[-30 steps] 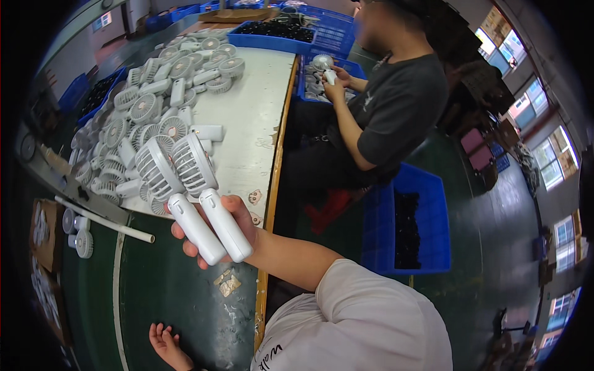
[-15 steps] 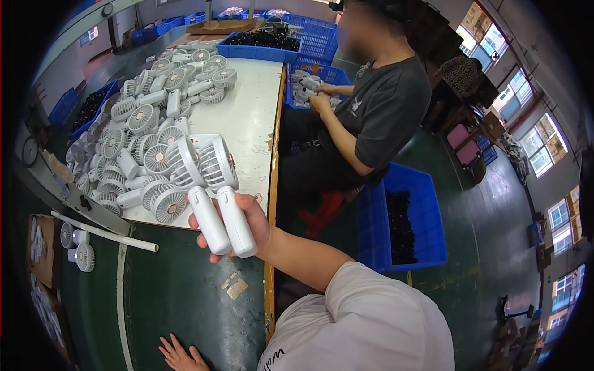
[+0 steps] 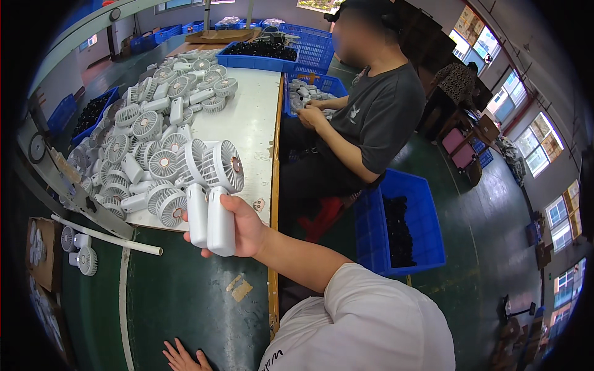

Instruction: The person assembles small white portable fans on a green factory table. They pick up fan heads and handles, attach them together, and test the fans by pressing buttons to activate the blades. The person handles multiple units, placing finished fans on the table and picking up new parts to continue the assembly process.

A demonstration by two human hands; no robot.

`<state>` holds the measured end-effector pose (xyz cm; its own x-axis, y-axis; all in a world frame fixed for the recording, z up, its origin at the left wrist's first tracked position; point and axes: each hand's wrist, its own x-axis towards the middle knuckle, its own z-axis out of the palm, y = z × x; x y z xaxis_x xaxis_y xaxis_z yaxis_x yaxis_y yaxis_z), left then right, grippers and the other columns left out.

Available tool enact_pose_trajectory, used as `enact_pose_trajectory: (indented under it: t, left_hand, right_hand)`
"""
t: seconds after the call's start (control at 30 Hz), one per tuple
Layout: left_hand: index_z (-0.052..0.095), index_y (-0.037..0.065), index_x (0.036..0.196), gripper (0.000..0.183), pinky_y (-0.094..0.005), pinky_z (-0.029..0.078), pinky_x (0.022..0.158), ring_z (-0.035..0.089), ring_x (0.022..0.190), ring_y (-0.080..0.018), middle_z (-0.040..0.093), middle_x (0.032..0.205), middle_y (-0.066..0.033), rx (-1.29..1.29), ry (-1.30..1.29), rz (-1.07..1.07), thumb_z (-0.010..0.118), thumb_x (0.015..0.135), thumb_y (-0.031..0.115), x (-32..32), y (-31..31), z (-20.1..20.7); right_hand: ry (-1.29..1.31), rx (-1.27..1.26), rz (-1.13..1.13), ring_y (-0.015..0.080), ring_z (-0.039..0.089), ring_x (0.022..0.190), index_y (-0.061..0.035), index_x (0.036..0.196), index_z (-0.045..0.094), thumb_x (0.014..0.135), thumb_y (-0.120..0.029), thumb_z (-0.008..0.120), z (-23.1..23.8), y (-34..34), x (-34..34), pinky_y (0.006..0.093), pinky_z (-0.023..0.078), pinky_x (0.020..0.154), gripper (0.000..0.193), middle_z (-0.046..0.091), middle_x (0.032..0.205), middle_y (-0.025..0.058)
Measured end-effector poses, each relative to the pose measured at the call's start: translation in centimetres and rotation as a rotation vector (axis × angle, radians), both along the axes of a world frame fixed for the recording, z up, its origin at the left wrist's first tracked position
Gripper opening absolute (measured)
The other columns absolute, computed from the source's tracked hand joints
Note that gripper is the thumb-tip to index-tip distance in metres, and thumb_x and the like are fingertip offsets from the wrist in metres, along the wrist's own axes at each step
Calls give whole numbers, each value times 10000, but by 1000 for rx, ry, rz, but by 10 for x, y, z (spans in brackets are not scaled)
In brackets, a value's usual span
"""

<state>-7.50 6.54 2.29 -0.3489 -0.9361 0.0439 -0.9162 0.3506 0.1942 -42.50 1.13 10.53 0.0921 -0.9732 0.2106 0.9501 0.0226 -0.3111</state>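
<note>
My right hand (image 3: 244,230) is shut on two white handheld fans (image 3: 210,191), held side by side by their handles with the round grilles pointing up. They hover over the near edge of the white table top (image 3: 257,123), beside a big heap of the same white fans (image 3: 148,130). My left hand (image 3: 182,357) lies on the dark green surface (image 3: 179,297) at the bottom edge, fingers apart, only partly in view and holding nothing.
A seated person in a dark shirt (image 3: 371,123) handles parts over a blue crate (image 3: 309,89) at the table's right side. Another blue crate (image 3: 402,226) stands on the floor. A white tube (image 3: 105,235) and loose fans (image 3: 80,250) lie at left.
My right hand has carried the two fans to the right and slightly nearer, away from the heap. My left hand has shifted right along the bottom edge.
</note>
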Motion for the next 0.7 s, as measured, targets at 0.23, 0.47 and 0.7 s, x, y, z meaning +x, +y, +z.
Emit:
enact_pose_trajectory:
  t: [0.23,0.47,0.7]
  left_hand:
    - [388,123,1357,558,-548,237,1010,271,1274,-443,287,1429,-189,-3,-3,-9,462,899,432,0,0,1]
    - [397,121,1352,559,-542,238,1010,279,1270,-441,299,1422,-196,-7,8,-9,455,900,444,-2,0,4]
    - [397,119,1352,566,-532,235,1014,280,1272,-438,297,1423,-197,-10,10,-9,462,892,442,-2,-1,4]
  right_hand:
    - [-35,-59,-10,313,616,874,-121,1222,416,775,-468,593,-5,8,-16,425,559,525,593,546,1053,151]
    - [-19,-214,2,320,617,843,-98,1214,416,765,-434,599,-1,15,-21,415,541,494,590,531,1019,151]
    - [51,-250,-42,317,617,842,-52,1208,410,743,-452,612,1,20,-22,402,542,492,646,523,1019,155]
